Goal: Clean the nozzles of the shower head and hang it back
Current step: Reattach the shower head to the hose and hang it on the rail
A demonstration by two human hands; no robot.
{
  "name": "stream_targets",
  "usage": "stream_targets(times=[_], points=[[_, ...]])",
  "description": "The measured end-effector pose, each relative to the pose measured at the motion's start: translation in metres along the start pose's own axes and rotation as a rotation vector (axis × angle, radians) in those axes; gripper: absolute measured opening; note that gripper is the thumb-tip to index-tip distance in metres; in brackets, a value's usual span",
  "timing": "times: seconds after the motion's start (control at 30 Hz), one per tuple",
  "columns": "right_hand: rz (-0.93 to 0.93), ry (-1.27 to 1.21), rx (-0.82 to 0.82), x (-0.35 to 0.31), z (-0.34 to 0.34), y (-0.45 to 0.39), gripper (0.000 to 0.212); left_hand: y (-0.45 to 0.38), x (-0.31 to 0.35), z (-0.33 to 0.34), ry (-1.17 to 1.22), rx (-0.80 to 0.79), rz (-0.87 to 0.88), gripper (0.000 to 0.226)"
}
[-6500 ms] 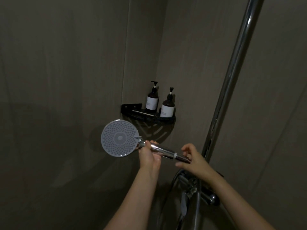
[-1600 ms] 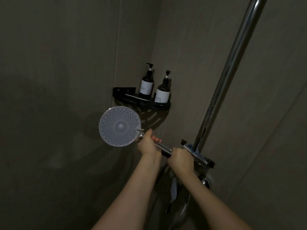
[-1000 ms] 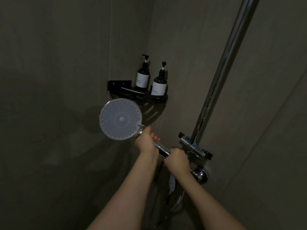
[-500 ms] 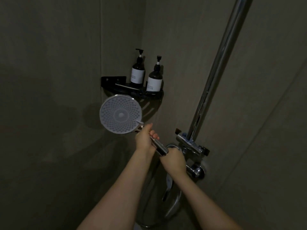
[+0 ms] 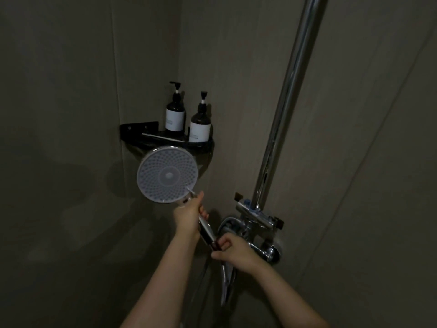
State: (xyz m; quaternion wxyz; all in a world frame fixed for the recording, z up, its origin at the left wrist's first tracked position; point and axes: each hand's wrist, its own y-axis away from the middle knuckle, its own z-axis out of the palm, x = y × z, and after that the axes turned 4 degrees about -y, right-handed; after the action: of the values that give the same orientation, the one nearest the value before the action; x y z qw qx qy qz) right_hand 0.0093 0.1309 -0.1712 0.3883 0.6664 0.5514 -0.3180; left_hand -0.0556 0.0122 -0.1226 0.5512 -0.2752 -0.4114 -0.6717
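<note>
- While the chrome riser pipe (image 5: pixel 287 110) stands upright, its bracket (image 5: pixel 256 215) sits just right of both hands.
- Shower head (image 5: pixel 167 174) points up-left, its handle slanting down-right toward the bracket.
- Left hand (image 5: pixel 188 217) wraps the upper handle; right hand (image 5: pixel 233 250), nearer the bracket, pinches the handle's lower end.

**Dim tiled shower corner**

Large grey-brown wall panels (image 5: pixel 59 114) meet in a corner under low light. A black corner shelf (image 5: pixel 142 132) carries two dark pump bottles (image 5: pixel 175 114) with white labels. A chrome riser rail (image 5: pixel 290 91) slants up the right wall.
</note>
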Motion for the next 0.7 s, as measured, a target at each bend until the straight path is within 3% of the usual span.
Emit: stream_targets(times=[0.1, 0.23, 0.4, 0.53, 0.7], points=[[0.048, -0.022, 0.194, 0.011, -0.010, -0.003, 0.026, -0.001, 0.003, 0.002, -0.121, 0.157, 0.083, 0.027], [0.297, -0.343, 0.352, 0.028, -0.023, -0.006, 0.029, -0.006, -0.001, 0.000, -0.333, 0.253, 0.145, 0.032], [0.435, -0.630, 0.380, 0.037, -0.029, -0.014, 0.028, -0.002, -0.009, -0.005, -0.340, 0.096, 0.159, 0.012], [0.428, -0.733, 0.407, 0.030, -0.019, -0.030, 0.034, -0.001, -0.016, -0.010, -0.405, 0.083, 0.190, 0.020], [0.426, -0.957, 0.519, 0.030, -0.007, -0.041, 0.018, -0.002, -0.019, -0.015, -0.433, 0.046, 0.110, 0.023]])
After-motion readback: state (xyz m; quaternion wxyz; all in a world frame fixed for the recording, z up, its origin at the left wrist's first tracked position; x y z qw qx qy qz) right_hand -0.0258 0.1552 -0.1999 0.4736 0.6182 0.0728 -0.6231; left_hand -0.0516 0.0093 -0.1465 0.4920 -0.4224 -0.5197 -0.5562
